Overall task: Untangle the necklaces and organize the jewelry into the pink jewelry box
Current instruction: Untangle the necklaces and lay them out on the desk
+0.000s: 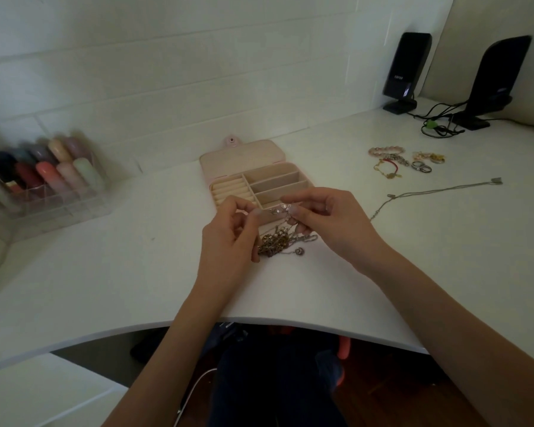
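left hand (228, 235) pinches a chain end of the necklace tangle (279, 238) | right hand (324, 217) pinches another strand of it, close beside | tangle hangs onto white desk (121, 272) before open pink jewelry box (256, 177) | one necklace (429, 194) lies apart, right | bracelets and rings (407, 161) far right

Left hand (232, 232) and right hand (324, 220) pinch tangled necklaces (279, 238) (jewelry box (259, 180) open behind).
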Demonstrator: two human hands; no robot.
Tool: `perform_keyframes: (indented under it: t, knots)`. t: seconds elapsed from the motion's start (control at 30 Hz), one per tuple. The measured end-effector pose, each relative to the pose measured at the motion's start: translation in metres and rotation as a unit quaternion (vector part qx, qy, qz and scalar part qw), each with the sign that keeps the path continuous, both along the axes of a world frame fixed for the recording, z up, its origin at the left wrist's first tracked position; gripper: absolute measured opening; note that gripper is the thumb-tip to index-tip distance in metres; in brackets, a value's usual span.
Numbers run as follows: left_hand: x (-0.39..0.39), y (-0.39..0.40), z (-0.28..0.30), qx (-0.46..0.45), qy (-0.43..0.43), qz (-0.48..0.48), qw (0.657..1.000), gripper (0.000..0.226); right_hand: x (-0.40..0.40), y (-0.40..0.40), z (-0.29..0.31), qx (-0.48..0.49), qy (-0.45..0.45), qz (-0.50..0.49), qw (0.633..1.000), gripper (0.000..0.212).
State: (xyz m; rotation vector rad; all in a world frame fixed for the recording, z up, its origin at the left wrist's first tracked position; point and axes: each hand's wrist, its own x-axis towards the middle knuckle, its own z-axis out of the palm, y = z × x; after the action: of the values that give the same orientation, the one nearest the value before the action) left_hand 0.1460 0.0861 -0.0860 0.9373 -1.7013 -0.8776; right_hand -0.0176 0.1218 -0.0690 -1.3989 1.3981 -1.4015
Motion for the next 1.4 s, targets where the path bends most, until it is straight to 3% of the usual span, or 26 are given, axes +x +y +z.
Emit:
perform_keyframes:
  t: [0.13, 0.37, 0.8, 0.9, 0.97, 1.1, 1.2, 1.27, 1.4]
  knots:
    - [-0.001, 0.002, -0.002, -0.041, -0.052, 0.026, 0.997, 0.020, 0.002, 0.000, 0.001, -0.002, 0.035, -0.014, 0.999, 0.011]
    - [-0.001, 0.002, 0.001, -0.031, -0.081, 0.013, 0.996, 0.015, 0.004, 0.002, 0.003, 0.046, -0.097, 0.092, 0.990, 0.006]
    - [0.001, -0.002, 0.003, -0.014, -0.023, -0.053, 0.998, 0.017, -0.001, 0.004, 0.009, 0.061, -0.176, 0.125, 0.974, 0.015]
    - [0.001, -0.004, 0.001, 0.043, -0.004, -0.079, 0.996, 0.023, 0.000, 0.004, 0.010, 0.066, -0.195, 0.123, 0.971, 0.017]
    - [0.000, -0.004, 0.000, 0.102, 0.054, -0.124, 0.986, 0.024, 0.000, 0.004, 0.011, 0.067, -0.210, 0.123, 0.968, 0.019]
    - [0.000, -0.006, 0.004, 0.209, 0.180, -0.207, 0.939, 0.027, -0.004, 0.004, 0.014, 0.056, -0.207, 0.124, 0.969, 0.011]
    - [0.001, -0.004, 0.007, 0.235, 0.168, -0.250, 0.924, 0.031, -0.005, 0.002, 0.014, 0.026, -0.236, 0.116, 0.964, 0.014]
    - [0.000, -0.001, 0.007, 0.221, 0.122, -0.268, 0.930, 0.033, -0.003, 0.001, 0.012, -0.004, -0.209, 0.099, 0.973, 0.013]
    - [0.000, 0.006, 0.009, 0.151, 0.053, -0.263, 0.951, 0.021, 0.003, 0.000, 0.007, -0.019, -0.017, 0.067, 0.997, 0.012]
